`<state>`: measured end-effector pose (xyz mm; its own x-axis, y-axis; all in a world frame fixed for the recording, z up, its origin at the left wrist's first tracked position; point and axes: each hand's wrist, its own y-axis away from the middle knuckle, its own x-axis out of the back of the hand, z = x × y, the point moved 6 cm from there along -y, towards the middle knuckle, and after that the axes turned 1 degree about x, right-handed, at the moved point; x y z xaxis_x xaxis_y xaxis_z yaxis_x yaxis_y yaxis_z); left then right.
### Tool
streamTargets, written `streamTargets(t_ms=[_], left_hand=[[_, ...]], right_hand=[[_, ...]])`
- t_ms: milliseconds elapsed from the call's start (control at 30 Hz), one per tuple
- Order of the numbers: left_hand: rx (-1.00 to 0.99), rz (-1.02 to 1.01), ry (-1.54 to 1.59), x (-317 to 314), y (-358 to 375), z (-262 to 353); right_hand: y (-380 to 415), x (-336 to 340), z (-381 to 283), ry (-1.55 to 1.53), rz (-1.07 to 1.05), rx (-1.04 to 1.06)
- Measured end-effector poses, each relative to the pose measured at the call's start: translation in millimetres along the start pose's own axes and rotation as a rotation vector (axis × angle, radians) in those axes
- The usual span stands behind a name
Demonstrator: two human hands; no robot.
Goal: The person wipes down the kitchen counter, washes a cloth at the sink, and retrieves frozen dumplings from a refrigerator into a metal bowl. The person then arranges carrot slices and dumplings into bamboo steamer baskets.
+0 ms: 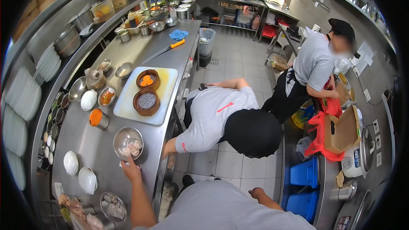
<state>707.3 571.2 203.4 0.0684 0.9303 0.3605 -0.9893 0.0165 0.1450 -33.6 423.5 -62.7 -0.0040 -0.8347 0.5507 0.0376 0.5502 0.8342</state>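
Note:
At the near end of the steel counter, my left hand [131,171] has its fingers closed on the near rim of a metal bowl [120,135]. Pieces of pale raw meat [133,148] lie in that bowl. My right hand [257,193] hangs over the floor to the right, its fingers curled and nothing visible in them. Beyond the bowl, a white cutting board [165,102] carries two bamboo steamers: one steamer [146,103] shows a perforated liner, the other holds round orange pieces [147,80]. A tin of orange filling [99,119] stands to the bowl's left.
A co-worker in a black cap [253,133] bends down right beside the counter. Another person [317,59] stands at the right-hand bench. A knife with an orange handle [172,46] lies farther up the counter. Lidded white bowls [87,180] and a bowl of grey pieces [113,207] are nearby.

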Motion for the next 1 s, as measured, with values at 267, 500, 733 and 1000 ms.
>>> streamTargets(t_ms=[267,500,733,1000], left_hand=[[-0.09,0.045,-0.004,-0.5,-13.5,-13.6],[0.1,-0.028,0.044,-0.4,-47.4,-48.5],[0.127,0.068,0.068,-4.5,-52.3,-55.7],[0.164,0.098,0.047,-12.6,-38.3,-55.8]], right_hand=[[-5.6,-2.7,3.5,-0.007,0.127,0.097],[5.2,18.7,-14.0,0.145,-0.069,0.165],[-12.8,17.5,4.1,0.075,-0.012,0.176],[-27.3,23.2,25.9,0.044,-0.001,0.147]])
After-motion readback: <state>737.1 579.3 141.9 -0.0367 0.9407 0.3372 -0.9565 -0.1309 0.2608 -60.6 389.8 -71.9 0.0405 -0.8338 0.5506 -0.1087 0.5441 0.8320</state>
